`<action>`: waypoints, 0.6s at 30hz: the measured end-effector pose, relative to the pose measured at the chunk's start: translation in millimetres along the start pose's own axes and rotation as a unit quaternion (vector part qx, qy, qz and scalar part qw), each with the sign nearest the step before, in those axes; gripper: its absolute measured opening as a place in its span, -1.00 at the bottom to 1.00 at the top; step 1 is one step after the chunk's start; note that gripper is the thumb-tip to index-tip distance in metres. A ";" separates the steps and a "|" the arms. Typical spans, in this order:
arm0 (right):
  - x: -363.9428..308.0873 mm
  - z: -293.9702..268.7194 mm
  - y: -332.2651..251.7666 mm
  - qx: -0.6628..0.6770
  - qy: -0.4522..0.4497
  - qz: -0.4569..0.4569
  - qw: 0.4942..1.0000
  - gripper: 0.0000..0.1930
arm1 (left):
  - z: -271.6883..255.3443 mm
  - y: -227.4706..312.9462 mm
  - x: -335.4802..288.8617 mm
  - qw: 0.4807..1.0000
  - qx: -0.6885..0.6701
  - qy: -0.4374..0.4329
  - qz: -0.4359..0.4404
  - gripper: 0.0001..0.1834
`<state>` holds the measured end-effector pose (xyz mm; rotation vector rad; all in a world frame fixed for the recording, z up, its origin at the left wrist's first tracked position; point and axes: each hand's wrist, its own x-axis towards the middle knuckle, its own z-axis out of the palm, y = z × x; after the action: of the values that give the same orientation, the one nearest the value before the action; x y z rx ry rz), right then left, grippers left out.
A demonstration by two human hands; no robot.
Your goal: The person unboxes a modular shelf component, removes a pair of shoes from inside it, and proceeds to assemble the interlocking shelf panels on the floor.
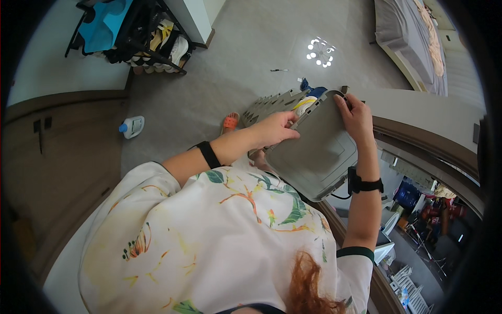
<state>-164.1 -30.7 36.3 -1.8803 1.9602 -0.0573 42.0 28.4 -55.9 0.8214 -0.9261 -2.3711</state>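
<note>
A grey plastic lid (316, 149) with rounded corners is tilted up in front of me, over a grey plastic basket (269, 109) with slotted walls. Fingers of my left hand (273, 129) are closed on the lid's left edge, the thumb lying on its face. At the far right corner my right hand (357, 116) grips the rim, thumb on the near side and its other fingers partly hidden behind. Past the lid's edge show dark blue cloth (317, 92) and something white and yellow (304, 106) in the basket. The lid hides most of the basket's inside.
Left of me a white bottle with a blue cap (134, 127) lies on the grey floor (246, 36). A black shoe rack (157, 52) stands at the far left. A bed (405, 42) is at the far right. Beside my right arm runs a door frame (418, 137).
</note>
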 end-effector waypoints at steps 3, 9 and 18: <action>0.8 8.5 9.4 0.046 0.051 -0.014 0.998 -0.59 | -5.1 -4.0 -1.1 0.996 0.009 0.089 -0.008 -0.70; 2.5 31.5 63.5 0.160 0.086 0.001 0.983 -0.54 | 4.1 6.0 -20.7 0.981 0.172 0.063 0.062 -0.75; 26.1 54.1 118.4 0.437 0.030 0.051 0.897 -0.62 | -23.6 10.0 -46.7 0.993 0.010 0.074 0.089 -0.83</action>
<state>-258.4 -32.0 -57.2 -1.1758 1.6323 -0.8270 93.2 39.3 -46.0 0.8717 -0.9223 -2.1216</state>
